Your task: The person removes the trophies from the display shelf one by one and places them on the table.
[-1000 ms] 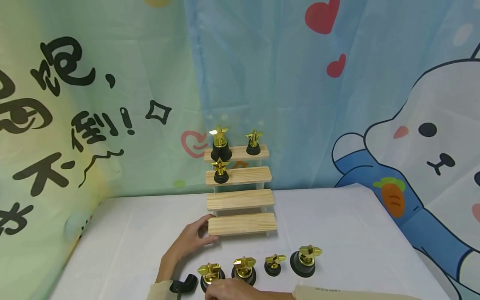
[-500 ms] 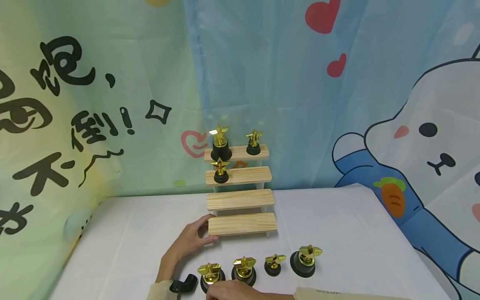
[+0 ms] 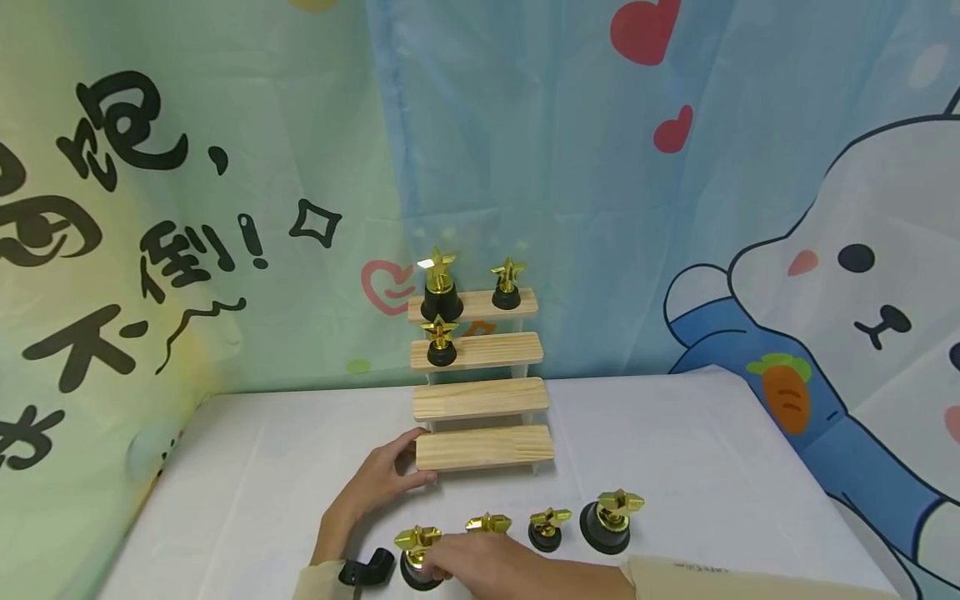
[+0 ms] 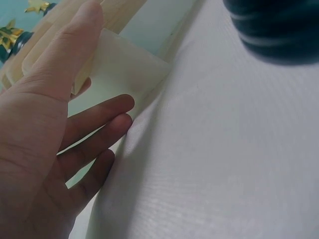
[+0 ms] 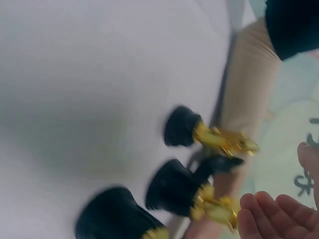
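Note:
A stepped wooden display stand stands on the white table. My left hand holds its lowest step at the left end, thumb in front and index finger behind; the left wrist view shows the other fingers loosely bent. Several gold star trophies with black bases stand in front. My right hand is above this row, its fingertips by the leftmost trophy and hiding most of the second trophy. In the right wrist view the right hand's fingers look loosely bent, with nothing visible between them and the thumb.
To the right in the row are a small trophy and a larger trophy. The top step holds two trophies, and another trophy is on the step below. A printed curtain hangs behind the table.
My right hand has moved up and forward from the front edge to over the row, now covering the second trophy's base. My left hand stays at the stand.

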`<state>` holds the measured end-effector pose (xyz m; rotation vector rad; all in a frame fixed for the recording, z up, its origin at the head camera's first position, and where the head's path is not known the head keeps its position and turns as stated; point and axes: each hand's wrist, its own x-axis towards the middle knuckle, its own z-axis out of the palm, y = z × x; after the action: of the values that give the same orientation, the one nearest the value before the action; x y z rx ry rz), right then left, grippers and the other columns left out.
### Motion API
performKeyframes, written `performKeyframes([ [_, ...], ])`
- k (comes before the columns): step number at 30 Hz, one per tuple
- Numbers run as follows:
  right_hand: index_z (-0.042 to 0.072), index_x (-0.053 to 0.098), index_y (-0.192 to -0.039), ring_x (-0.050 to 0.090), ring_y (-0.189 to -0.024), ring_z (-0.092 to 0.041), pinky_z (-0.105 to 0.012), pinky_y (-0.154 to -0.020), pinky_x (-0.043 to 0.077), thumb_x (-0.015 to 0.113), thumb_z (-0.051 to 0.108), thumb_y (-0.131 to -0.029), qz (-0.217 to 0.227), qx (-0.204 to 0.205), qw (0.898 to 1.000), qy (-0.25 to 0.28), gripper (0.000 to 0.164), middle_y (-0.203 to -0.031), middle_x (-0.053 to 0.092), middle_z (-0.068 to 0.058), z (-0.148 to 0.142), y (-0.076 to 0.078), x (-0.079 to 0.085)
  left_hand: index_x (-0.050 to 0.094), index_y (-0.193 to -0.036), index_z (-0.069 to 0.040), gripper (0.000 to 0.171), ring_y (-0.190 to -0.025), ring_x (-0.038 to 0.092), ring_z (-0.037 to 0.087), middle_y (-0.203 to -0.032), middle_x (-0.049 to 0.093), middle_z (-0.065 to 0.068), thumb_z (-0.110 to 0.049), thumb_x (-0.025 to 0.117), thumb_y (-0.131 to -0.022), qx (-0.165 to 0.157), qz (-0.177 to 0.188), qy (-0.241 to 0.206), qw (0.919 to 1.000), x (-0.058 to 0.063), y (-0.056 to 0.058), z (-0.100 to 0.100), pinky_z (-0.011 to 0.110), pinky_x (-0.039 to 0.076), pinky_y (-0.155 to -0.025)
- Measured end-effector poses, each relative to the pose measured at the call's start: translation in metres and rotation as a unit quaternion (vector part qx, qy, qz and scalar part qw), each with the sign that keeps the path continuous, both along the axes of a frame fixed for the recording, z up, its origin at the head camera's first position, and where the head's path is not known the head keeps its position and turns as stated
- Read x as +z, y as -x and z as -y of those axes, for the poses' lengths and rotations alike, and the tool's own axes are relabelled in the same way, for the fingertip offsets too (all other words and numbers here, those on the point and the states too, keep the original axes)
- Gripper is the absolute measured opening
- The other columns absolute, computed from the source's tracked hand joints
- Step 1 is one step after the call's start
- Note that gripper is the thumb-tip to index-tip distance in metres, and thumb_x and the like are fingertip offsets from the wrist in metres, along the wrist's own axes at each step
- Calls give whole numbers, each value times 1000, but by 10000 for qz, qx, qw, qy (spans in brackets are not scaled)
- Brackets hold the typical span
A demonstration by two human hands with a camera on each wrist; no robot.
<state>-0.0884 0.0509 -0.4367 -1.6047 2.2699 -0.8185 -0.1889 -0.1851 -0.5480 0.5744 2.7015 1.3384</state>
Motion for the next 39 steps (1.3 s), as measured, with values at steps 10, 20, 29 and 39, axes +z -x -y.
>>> performKeyframes([
  [10,12,60,-109,65,-87,-4,-11,-77,51,68,31,-91,-3,-1239,9904,619,27,-97,69,0,-1,30,31,51,-136,-26,66,-105,62,6,-111,68,-14,-46,77,-79,-40,69,-28,10000,1,-3,2,38,49,-100],
  [20,9,62,-102,63,-81,-8,-24,-75,56,70,23,-90,71,-2277,9705,783,20,-89,68,-1,-6,82,35,50,-134,-33,61,-103,62,7,-108,68,-12,-43,77,-80,-54,-115,42,9999,-1,-2,3,41,49,-100],
  [29,7,61,-110,64,-96,-19,-34,-85,54,68,26,-91,40,-3166,9467,586,27,-105,66,-6,-9,117,37,51,-138,-20,67,-104,62,9,-109,69,-9,-41,78,-80,17,-82,109,9999,-2,0,1,41,49,-99],
  [39,4,61,-115,63,-107,-29,-43,-90,53,71,25,-89,-117,-3820,9203,840,34,-114,65,-13,-3,147,38,52,-137,-21,65,-103,62,9,-106,70,-9,-39,78,-80,42,-64,56,10000,1,-1,-1,43,48,-100],
])
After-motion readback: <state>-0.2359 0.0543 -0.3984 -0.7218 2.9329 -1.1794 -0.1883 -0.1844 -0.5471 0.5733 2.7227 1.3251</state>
